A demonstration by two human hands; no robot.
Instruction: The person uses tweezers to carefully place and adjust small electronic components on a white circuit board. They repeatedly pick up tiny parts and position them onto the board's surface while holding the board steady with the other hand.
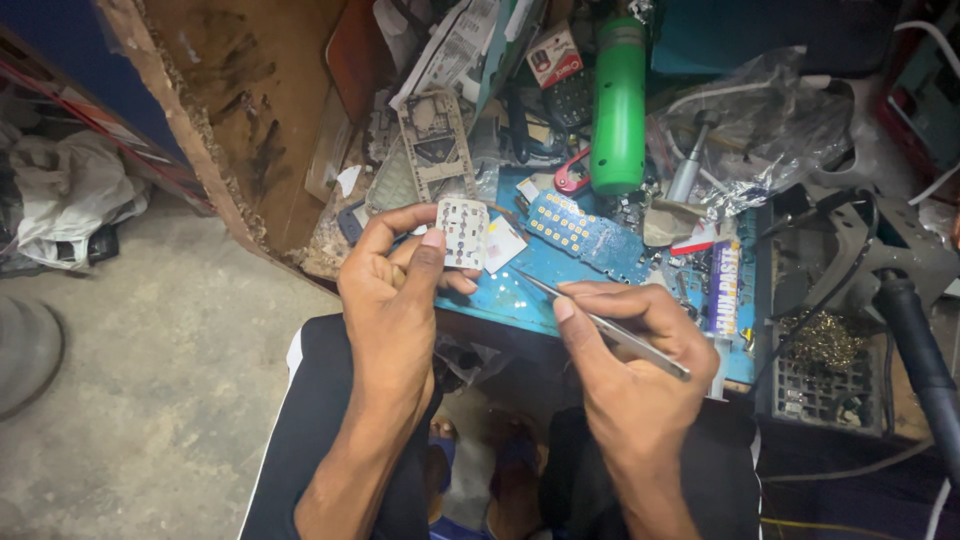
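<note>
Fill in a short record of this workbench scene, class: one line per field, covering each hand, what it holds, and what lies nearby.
left hand: holds a small white keypad sheet upright between thumb and fingers
right hand: grips metal tweezers, tips pointing toward the sheet
nearby: blue circuit board, green cylinder
surface: cluttered blue bench mat

Small white keypad membrane (463, 231) held upright above blue mat edge, slim metal tweezers (600, 325) angled toward it, tips apart
</note>
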